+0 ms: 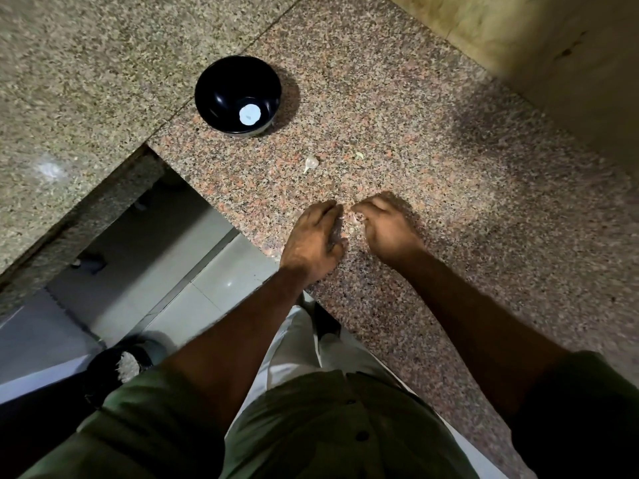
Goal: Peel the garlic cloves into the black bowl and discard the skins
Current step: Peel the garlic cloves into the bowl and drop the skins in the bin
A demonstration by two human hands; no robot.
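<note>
Pinching garlic clove point(354, 221): left hand point(316, 238), right hand point(387, 229) | speckled granite counter point(449, 174) | grey tiled floor point(193, 271)

Bowl point(238, 95) on counter point(432, 133), behind garlic clove point(311, 163) & hands.

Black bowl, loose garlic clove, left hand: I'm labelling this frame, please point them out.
black bowl point(221, 85): head view, inner wall.
garlic clove point(312, 162): head view, bulb end.
left hand point(316, 236): head view, back of hand.
</note>
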